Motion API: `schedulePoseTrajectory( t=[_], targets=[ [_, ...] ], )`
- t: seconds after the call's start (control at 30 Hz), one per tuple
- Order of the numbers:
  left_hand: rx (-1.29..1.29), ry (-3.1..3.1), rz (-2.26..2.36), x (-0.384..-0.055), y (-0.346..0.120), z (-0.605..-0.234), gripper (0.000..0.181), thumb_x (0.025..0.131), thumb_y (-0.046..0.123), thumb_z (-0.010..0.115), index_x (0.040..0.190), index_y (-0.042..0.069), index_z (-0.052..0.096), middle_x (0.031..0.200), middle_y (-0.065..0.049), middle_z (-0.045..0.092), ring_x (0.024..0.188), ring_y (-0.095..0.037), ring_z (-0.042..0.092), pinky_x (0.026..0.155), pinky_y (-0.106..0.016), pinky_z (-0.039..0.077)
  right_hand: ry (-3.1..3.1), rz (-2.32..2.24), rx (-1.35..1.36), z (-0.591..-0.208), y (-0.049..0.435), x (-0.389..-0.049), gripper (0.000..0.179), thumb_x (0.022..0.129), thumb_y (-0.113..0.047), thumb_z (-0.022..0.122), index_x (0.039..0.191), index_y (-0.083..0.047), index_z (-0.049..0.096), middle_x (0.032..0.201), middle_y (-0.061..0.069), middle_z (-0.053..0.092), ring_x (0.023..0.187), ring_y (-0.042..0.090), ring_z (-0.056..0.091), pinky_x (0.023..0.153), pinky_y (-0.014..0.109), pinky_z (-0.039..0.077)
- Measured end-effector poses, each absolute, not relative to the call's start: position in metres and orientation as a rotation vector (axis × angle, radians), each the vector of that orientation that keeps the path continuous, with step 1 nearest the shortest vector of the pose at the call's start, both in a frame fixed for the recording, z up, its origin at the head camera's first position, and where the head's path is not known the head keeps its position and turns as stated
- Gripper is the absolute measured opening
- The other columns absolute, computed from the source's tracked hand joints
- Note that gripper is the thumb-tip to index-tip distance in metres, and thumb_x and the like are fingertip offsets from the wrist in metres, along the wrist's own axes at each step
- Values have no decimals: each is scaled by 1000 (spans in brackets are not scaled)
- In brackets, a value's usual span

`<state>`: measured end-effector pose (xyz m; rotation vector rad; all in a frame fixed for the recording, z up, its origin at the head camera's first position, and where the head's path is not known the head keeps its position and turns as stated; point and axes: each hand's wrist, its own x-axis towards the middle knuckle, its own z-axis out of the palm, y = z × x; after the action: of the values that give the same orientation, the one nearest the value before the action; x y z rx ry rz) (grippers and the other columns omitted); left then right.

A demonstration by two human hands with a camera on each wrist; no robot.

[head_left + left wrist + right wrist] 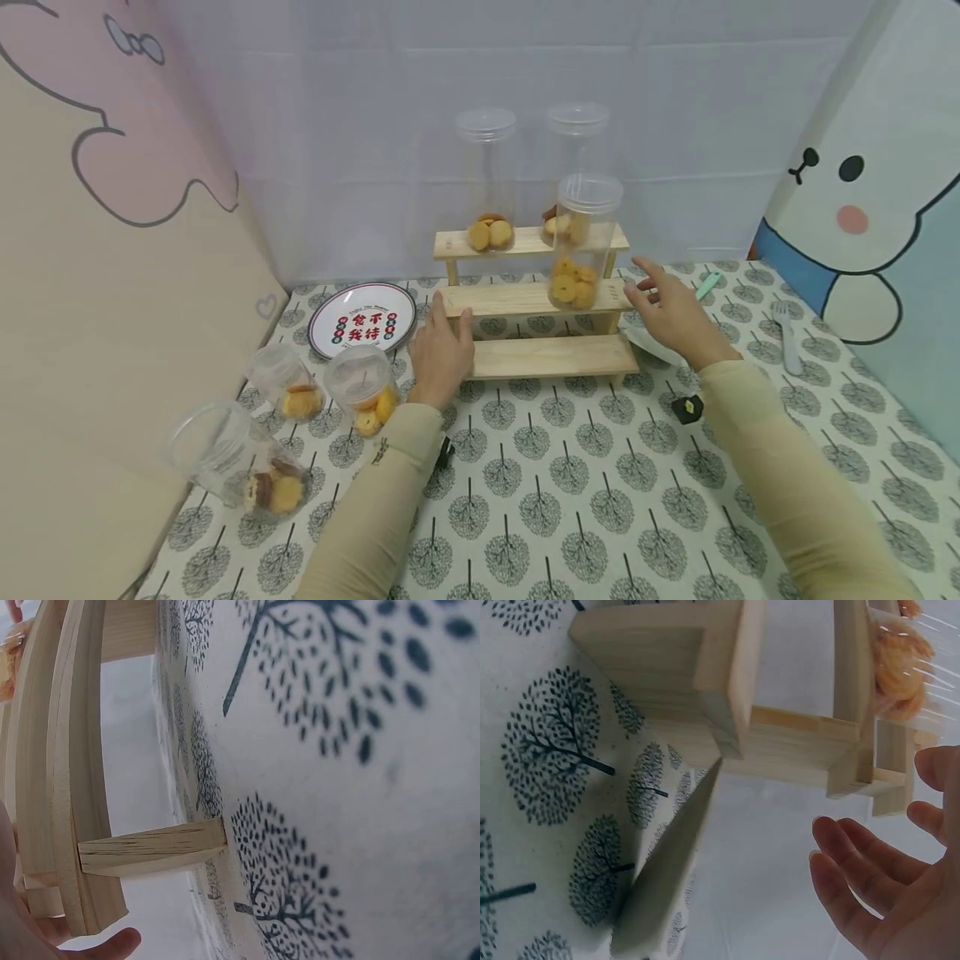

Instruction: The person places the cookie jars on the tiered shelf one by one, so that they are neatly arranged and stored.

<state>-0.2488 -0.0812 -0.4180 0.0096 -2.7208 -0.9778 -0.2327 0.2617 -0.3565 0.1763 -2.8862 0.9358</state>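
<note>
Fingers extended, my left hand [441, 354] touches a pale, three-tiered wooden shelf [547, 358]; my right hand [672, 323], fingers loosely spread, hovers beside it.

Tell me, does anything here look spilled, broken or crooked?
Nothing stands out: the wooden rack looks intact, the jar on its middle tier stands upright with cookies inside, and the round plate looks whole.
</note>
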Motion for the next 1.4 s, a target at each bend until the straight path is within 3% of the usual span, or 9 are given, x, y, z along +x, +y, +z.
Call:
schedulePoseTrajectory(
  t=[0.2,0.7,0.97,1.23,1.4],
  targets=[
    [8,-2715,-999,-249,-78,-420,77,102,63,24,160,13,16,157,-17,36,132,-44,46,113,-62,28,-2884,937,137,-367,259,-236,65,104,-54,36,161,-28,17,143,26,50,123,44,52,94,66,44],
    [19,-2724,-970,-243,-82,-422,76,103,61,25,160,12,16,157,-18,37,133,-43,45,113,-63,29,-2875,980,216,-390,251,-244,60,107,-48,30,159,-18,26,142,30,49,120,45,53,97,65,44],
    [24,-2736,-988,-245,-81,-420,78,102,64,24,160,12,16,157,-18,36,134,-43,44,114,-62,28,-2870,994,185,-393,252,-245,61,106,-52,29,159,-22,28,147,27,46,121,45,53,98,65,43],
    [54,-2771,-1044,-237,-80,-399,79,100,53,44,161,13,13,161,-20,25,144,-44,29,118,-59,22,-2834,1031,181,-397,253,-247,61,105,-56,27,158,-26,30,154,22,40,131,46,47,109,64,34],
    [-113,-2741,-1004,-213,-84,-378,79,96,44,57,159,13,22,161,-18,25,145,-41,27,118,-58,24,-2835,1041,167,-396,252,-246,61,104,-58,27,158,-28,30,155,22,38,134,47,44,111,65,31]
  ],
)
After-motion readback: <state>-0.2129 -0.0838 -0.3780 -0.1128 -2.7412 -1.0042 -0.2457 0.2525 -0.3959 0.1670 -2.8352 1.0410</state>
